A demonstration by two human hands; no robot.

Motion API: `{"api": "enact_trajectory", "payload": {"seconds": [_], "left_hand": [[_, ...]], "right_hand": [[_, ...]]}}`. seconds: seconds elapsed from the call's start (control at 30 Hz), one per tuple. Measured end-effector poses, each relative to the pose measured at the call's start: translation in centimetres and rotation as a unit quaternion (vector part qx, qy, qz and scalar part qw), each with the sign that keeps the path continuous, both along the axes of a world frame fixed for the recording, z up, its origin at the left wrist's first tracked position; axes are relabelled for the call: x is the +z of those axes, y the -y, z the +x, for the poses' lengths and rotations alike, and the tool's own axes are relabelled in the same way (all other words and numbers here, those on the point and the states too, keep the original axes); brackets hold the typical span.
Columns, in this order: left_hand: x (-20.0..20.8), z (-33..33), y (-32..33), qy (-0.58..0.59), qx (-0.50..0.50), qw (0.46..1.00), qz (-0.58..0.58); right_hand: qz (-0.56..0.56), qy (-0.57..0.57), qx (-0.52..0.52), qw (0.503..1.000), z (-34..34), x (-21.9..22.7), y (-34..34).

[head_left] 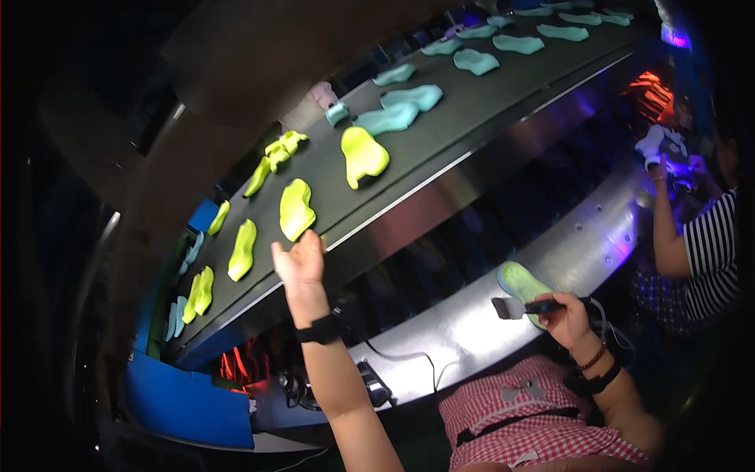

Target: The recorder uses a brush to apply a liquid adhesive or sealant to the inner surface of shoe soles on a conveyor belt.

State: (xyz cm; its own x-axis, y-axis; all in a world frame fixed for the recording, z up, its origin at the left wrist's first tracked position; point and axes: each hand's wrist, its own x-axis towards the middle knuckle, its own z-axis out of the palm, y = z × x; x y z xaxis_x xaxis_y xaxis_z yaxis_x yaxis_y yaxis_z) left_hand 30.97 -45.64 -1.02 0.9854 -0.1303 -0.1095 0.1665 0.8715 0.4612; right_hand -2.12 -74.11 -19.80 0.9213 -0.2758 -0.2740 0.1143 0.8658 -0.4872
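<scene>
My left hand [301, 261] reaches over the near edge of the conveyor belt, thumb and fingers apart. Its fingertips are at the near end of a bright yellow shoe sole [296, 208]; whether they touch it I cannot tell. In my right hand [568, 321] is a flat brush [510, 307] with a dark handle and greyish bristles, pointing left. Under the brush, a pale green shoe sole [518, 277] lies on the curved metal ledge [464, 330], partly hidden by the brush and hand. Another yellow sole [364, 157] lies farther along the belt.
The dark conveyor belt [440, 149] carries several yellow and teal soles [413, 97]. A blue panel [185, 401] stands at its left end. Cables [405, 357] and a black device [376, 384] lie near the ledge. At right, a person in a striped top [708, 244] handles a pale shoe.
</scene>
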Motion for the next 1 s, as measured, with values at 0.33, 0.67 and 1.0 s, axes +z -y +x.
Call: {"api": "enact_trajectory", "payload": {"seconds": [0.33,0.67,1.0], "left_hand": [[0.9,-5.1,13.3,0.325,0.098,0.495,0.8],[-0.7,-12.6,9.6,0.238,0.309,0.875,0.286],[-6.8,-21.8,-2.6,0.107,-0.194,0.941,0.257]], "right_hand": [[-0.034,0.029,0.041,0.998,-0.7,-0.4,0.6],[-0.088,0.002,0.031,0.996,-0.1,-0.9,0.9],[-0.084,0.064,0.028,0.994,1.4,-1.0,1.2]]}}
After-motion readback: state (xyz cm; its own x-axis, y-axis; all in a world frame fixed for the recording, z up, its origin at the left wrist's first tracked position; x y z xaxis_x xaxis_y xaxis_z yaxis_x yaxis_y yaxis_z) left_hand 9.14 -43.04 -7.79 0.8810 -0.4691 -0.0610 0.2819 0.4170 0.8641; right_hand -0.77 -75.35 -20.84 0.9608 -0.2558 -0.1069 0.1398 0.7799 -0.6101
